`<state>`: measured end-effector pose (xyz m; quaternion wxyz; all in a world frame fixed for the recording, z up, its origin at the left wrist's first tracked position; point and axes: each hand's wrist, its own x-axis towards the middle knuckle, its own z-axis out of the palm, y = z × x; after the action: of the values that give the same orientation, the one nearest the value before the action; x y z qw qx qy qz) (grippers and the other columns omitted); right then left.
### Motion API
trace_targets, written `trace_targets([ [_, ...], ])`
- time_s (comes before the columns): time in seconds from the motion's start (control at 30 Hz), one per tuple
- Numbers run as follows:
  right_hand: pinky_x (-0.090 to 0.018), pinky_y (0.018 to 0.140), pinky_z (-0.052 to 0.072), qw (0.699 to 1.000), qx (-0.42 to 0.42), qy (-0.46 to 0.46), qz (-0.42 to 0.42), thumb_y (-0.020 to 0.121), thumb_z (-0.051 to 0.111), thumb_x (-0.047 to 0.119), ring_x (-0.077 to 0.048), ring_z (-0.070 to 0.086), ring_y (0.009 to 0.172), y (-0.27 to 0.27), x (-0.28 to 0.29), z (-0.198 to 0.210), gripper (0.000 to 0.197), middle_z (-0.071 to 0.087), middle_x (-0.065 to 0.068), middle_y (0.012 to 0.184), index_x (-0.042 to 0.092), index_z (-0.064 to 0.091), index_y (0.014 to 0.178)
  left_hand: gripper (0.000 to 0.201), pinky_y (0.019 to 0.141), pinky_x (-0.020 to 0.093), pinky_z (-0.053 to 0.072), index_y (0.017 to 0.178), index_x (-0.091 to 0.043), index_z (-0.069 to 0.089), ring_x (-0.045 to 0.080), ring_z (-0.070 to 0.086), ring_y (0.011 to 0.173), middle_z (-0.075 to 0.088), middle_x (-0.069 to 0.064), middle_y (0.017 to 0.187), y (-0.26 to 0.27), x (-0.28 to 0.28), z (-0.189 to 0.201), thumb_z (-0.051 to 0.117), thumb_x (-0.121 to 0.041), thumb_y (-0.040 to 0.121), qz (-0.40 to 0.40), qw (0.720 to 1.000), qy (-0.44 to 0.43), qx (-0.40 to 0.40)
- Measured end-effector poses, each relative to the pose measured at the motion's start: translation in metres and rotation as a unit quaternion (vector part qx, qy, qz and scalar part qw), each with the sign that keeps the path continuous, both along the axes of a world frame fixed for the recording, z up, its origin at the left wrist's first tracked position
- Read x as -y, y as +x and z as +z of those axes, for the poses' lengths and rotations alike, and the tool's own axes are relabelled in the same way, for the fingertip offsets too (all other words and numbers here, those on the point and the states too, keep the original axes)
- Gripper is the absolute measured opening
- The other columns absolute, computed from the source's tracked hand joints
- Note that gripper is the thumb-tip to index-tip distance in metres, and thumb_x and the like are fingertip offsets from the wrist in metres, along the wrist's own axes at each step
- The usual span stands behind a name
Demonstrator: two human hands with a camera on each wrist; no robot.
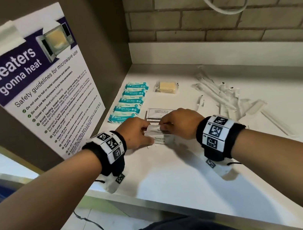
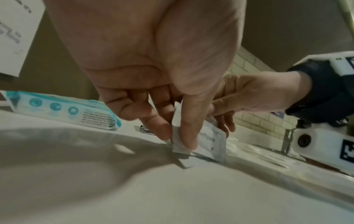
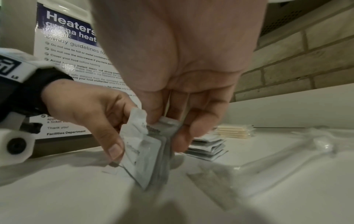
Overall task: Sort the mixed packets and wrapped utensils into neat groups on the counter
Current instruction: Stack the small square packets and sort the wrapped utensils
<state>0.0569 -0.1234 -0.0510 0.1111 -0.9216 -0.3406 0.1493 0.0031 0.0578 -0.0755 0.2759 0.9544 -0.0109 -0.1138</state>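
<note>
Both hands hold a small stack of white toothpaste sachets point(image 1: 158, 135) on edge against the white counter point(image 1: 174, 172). My left hand point(image 1: 139, 134) pinches the stack's left end between thumb and fingers point(image 2: 188, 136). My right hand point(image 1: 177, 124) pinches its right end point(image 3: 162, 121). The sachets point(image 3: 141, 153) stand nearly upright, lower edges touching the counter. Just behind lies a pile of shampoo sachets point(image 1: 161, 113). Teal wipes packets point(image 1: 127, 102) form a row at the left. Clear wrapped utensils point(image 1: 221, 93) lie scattered at the right.
A packet of pale yellow slabs point(image 1: 167, 87) sits behind the shampoo pile. A microwave safety poster point(image 1: 41, 87) hangs on the panel at the left. A brick wall point(image 1: 209, 9) backs the counter, with a white cable point(image 1: 218, 4) hanging. The counter's front edge point(image 1: 159, 203) runs below my wrists.
</note>
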Motion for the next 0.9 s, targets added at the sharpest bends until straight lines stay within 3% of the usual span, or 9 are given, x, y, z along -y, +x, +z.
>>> trace_targets([
  [0.1,-0.030,0.074,0.045,0.999,0.021,0.016,-0.019,0.097,0.043,0.036,-0.021,0.060,0.091,0.003,0.004,0.003,0.025,0.070,0.004,0.101,0.031,0.067,0.103,0.028,0.080,0.023,0.053,0.100,-0.019,0.075,0.013,0.068,0.084,0.074,-0.006,0.092,0.001,-0.003,-0.001,0.083,-0.024,0.073,0.024,0.999,-0.024,-0.013],
  [0.23,-0.031,0.068,0.044,0.990,0.096,0.073,-0.074,0.100,0.035,0.037,-0.027,0.061,0.085,0.009,0.008,0.011,0.029,0.068,-0.001,0.091,0.025,0.062,0.100,0.019,0.058,0.014,0.040,0.092,-0.020,0.075,0.004,0.060,0.066,0.065,-0.014,0.070,0.000,-0.004,-0.001,0.082,-0.024,0.075,0.027,0.999,-0.017,-0.006],
  [0.37,-0.029,0.066,0.040,0.991,0.116,0.041,-0.058,0.098,0.037,0.036,-0.026,0.060,0.084,0.007,0.003,0.016,0.029,0.069,0.000,0.096,0.027,0.064,0.104,0.017,0.056,0.013,0.035,0.091,-0.022,0.075,-0.001,0.054,0.062,0.059,-0.018,0.065,-0.003,0.000,0.004,0.082,-0.022,0.075,0.018,0.999,-0.014,0.023],
  [0.5,-0.031,0.070,0.044,0.998,0.033,-0.053,-0.005,0.094,0.043,0.033,-0.026,0.061,0.089,-0.004,-0.005,0.004,0.024,0.068,-0.001,0.100,0.028,0.066,0.096,0.021,0.058,0.016,0.040,0.077,-0.030,0.068,0.003,0.056,0.062,0.060,-0.016,0.065,-0.005,0.002,0.003,0.085,-0.019,0.071,0.022,0.999,-0.015,0.026],
  [0.6,-0.037,0.080,0.048,0.998,-0.041,-0.048,0.018,0.097,0.038,0.035,-0.026,0.059,0.090,-0.011,-0.006,0.000,0.035,0.067,-0.008,0.098,0.014,0.065,0.093,0.032,0.062,0.029,0.051,0.075,-0.028,0.057,0.013,0.057,0.064,0.063,-0.007,0.071,-0.006,0.003,0.000,0.087,-0.022,0.064,0.036,0.999,-0.004,0.036],
  [0.67,-0.036,0.080,0.046,0.995,-0.059,-0.072,0.033,0.095,0.042,0.042,-0.025,0.057,0.090,-0.015,-0.007,0.001,0.036,0.063,-0.006,0.095,0.013,0.063,0.096,0.043,0.061,0.033,0.050,0.084,-0.025,0.050,0.015,0.056,0.063,0.062,-0.001,0.074,-0.007,0.005,-0.001,0.088,-0.023,0.064,0.044,0.998,-0.004,0.037],
  [0.73,-0.035,0.078,0.046,0.992,-0.042,-0.099,0.063,0.090,0.052,0.040,-0.025,0.056,0.088,-0.016,-0.008,0.002,0.025,0.061,-0.005,0.091,0.016,0.060,0.092,0.053,0.060,0.023,0.043,0.104,-0.024,0.049,0.010,0.055,0.066,0.060,-0.004,0.078,-0.008,0.007,0.000,0.087,-0.021,0.066,0.032,0.999,-0.011,0.031],
  [0.8,-0.033,0.071,0.044,0.991,-0.018,-0.109,0.080,0.089,0.055,0.030,-0.025,0.056,0.084,-0.018,-0.008,0.002,0.014,0.061,-0.006,0.091,0.017,0.058,0.092,0.064,0.071,0.017,0.041,0.127,-0.025,0.049,0.012,0.058,0.084,0.059,-0.003,0.094,-0.010,0.008,0.002,0.083,-0.022,0.072,0.003,1.000,-0.001,0.024],
  [0.9,-0.028,0.071,0.037,0.991,0.004,-0.106,0.083,0.091,0.052,0.030,-0.025,0.057,0.090,-0.019,-0.006,-0.001,0.022,0.065,-0.006,0.105,0.018,0.058,0.109,0.057,0.090,0.027,0.044,0.134,-0.026,0.050,0.022,0.057,0.106,0.047,-0.001,0.113,-0.010,0.010,0.002,0.071,-0.034,0.082,-0.060,0.993,0.097,-0.004],
])
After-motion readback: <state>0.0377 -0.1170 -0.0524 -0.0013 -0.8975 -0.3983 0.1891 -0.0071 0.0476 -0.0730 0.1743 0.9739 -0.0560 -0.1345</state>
